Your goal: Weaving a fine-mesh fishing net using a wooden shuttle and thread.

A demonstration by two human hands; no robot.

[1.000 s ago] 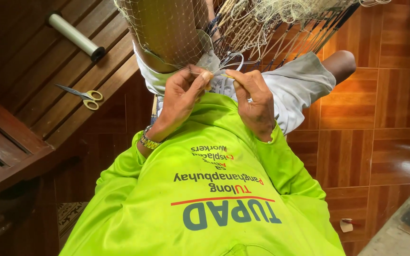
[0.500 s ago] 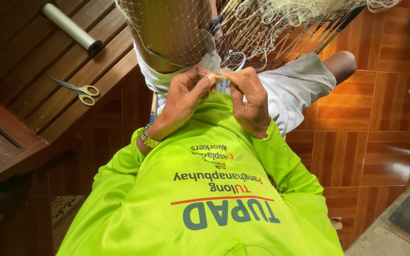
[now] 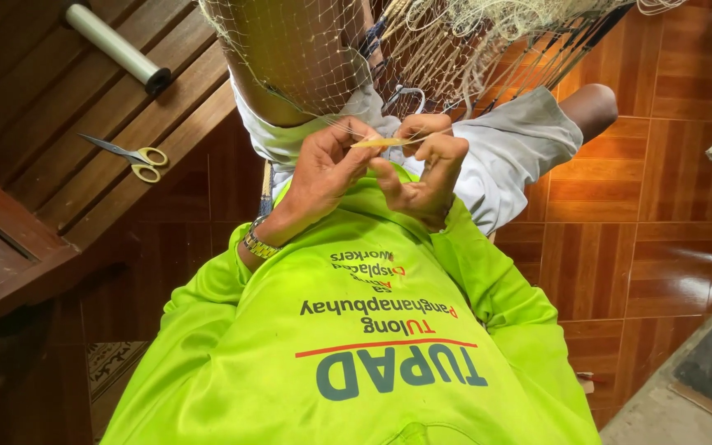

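- Closest to the camera was the person's own chest in a neon lime-green shirt (image 3: 356,354) with printed lettering, filling most of the bottom half of the view.
- Just past that, the left hand (image 3: 323,169) was curled up with thumb and fingers pressed together on one end of a thin, pale yellow netting needle (image 3: 381,142). A metal wristband (image 3: 259,244) sat on that wrist.
- The right hand (image 3: 426,169) was right beside it, fingers bent in and pinching the other end of the same needle, so the needle lay flat between both hands, just above the lap.
- Right behind the hands hung a pale fishing net (image 3: 331,49), draped down over the person's knee and reaching the fingertips. Can't really tell which strand was caught in the fingers, the mesh was too fine.
- Under the net were light grey shorts (image 3: 521,152) and a bare knee (image 3: 591,107) poking out to the right.
- Off to the left, well apart from the hands, yellow-handled scissors (image 3: 129,156) lay on dark wooden slats (image 3: 59,148), blades a bit open.
- Farther up those slats was a whitish roll (image 3: 117,47) with a dark end.
- Farthest right was a glossy brown tiled floor (image 3: 661,231).
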